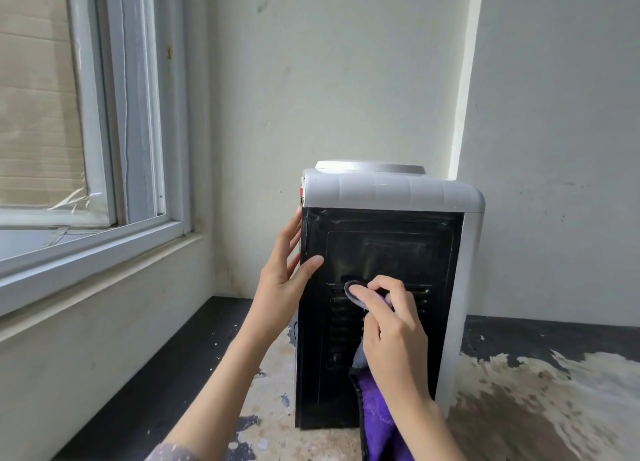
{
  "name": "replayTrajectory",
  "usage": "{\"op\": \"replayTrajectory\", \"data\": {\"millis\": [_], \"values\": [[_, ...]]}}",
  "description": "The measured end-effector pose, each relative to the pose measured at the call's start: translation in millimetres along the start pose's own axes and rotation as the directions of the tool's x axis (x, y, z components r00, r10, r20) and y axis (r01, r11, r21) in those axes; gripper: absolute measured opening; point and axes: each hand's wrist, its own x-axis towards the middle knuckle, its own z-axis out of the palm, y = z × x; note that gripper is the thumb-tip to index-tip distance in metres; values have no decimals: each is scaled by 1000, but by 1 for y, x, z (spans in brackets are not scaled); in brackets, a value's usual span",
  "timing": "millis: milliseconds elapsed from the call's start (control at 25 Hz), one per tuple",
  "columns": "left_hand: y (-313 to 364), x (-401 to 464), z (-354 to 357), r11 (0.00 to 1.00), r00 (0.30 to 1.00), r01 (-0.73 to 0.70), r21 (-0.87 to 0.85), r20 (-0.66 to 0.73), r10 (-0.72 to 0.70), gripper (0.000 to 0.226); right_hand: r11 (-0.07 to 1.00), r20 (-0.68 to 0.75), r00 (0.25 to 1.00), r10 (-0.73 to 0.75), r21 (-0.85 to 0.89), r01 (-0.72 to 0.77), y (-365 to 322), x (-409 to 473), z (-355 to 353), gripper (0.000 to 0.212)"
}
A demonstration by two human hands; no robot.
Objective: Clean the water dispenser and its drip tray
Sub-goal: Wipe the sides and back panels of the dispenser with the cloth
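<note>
Corner by window [104, 114] | my left hand [284, 273] flat, steadying dispenser [398, 197] edge | right hand [391, 325] pinches soft cloth [377, 422] on rigid vents; looks tippable

the water dispenser [391, 190] has a smooth, faintly glossy grey-white plastic shell; its back panel [381, 249] looks like black sheet metal, semi-glossy, smeared and scuffed. the cloth [379, 422] is soft purple plush with a grey side. the countertop [540, 401] is worn, its dark coating peeled off in rough pale patches. the wall [346, 80] is matt painted plaster.
</note>
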Motion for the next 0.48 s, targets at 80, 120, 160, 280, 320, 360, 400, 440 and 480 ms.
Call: {"op": "replayTrajectory", "data": {"millis": [80, 120, 160, 280, 320, 360, 400, 440, 480], "values": [[1, 0, -1, 1000, 1000, 8, 7, -10, -8, 59, 999, 26, 999, -41, -19, 42, -9, 1, 5, 40], [2, 0, -2, 1000, 1000, 11, 16, -10, -10, 58, 998, 43, 998, -51, -27, 52, -13, 0, 7, 44], [2, 1, -3, 999, 1000, 13, 29, -11, -12, 57, 997, 57, 996, -61, -37, 63, -15, 0, 8, 47], [2, 1, -6, 997, 1000, 7, 70, -6, -6, 53, 979, 105, 987, -125, -151, 140, -9, -2, 0, 54], [1, 2, -7, 996, 1000, 8, 87, -5, -7, 53, 971, 105, 987, -118, -198, 137, -2, -1, -5, 55], [0, 2, -8, 995, 1000, 12, 100, -5, -12, 52, 968, 91, 992, -85, -229, 104, 7, 1, -10, 57], [-1, 3, -8, 994, 1000, 19, 112, -8, -18, 51, 968, 65, 997, -47, -242, 61, 15, 1, -14, 59], [-3, 3, -9, 992, 1000, 24, 122, -12, -22, 49, 972, 39, 999, -22, -233, 30, 21, 1, -17, 60], [-4, 3, -9, 991, 1000, 22, 133, -15, -20, 46, 977, 24, 999, -26, -211, 31, 23, -2, -18, 57]]}}
